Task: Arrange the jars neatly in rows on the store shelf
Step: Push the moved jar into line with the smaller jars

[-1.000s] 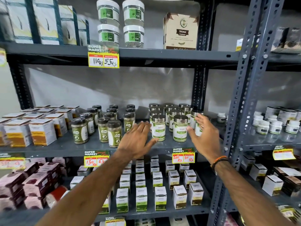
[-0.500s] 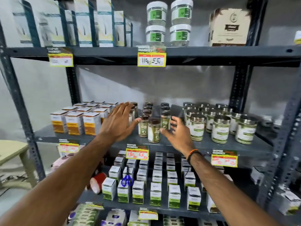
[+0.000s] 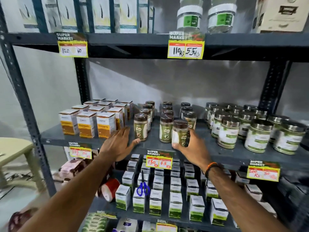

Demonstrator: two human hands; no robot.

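Observation:
Small brown-lidded jars with green labels stand in three rows on the middle shelf point(image 3: 150, 149). My right hand point(image 3: 192, 148) is closed around the front jar of the right-hand row point(image 3: 179, 133), thumb under its base. My left hand point(image 3: 119, 143) is open, fingers spread, with its thumb touching the base of the front jar of the left row point(image 3: 140, 129). The middle row's front jar point(image 3: 165, 130) stands free between them. Larger silver-lidded jars point(image 3: 257, 133) are grouped to the right on the same shelf.
Orange-and-white boxes point(image 3: 87, 123) stand left of the jars. Price tags point(image 3: 158, 159) hang on the shelf edges. Below are rows of small green-white boxes point(image 3: 175, 205), blue scissors point(image 3: 143, 189) and a red tape roll point(image 3: 109, 190). A beige stool point(image 3: 15, 148) stands at far left.
The view has swung left from the silver-lidded jars to the brown-lidded ones. My right hand has closed around the front right jar; my left hand has dropped to the front left jar's base.

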